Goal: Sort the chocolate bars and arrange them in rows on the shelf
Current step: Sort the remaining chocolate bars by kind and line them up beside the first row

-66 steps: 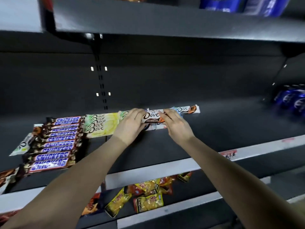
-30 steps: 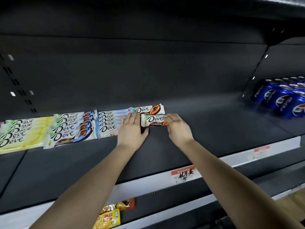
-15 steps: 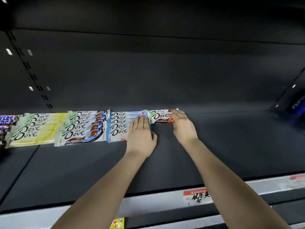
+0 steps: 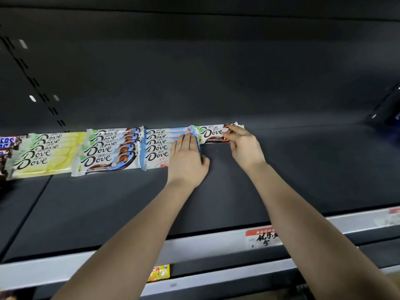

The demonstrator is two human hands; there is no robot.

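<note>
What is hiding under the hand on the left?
The left hand lies flat over the right ends of the pale blue-and-white Dove chocolate bars on the dark grey metal shelf. Their covered ends cannot be seen.

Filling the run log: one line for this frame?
left hand: flat on blue Dove row | right hand: touching orange Dove bars | step: squaring rows

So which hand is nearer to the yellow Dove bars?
Left. The left hand lies flat on the light-blue row, two rows right of the yellow Dove bars; the right hand touches the orange-brown bars further right.
</note>
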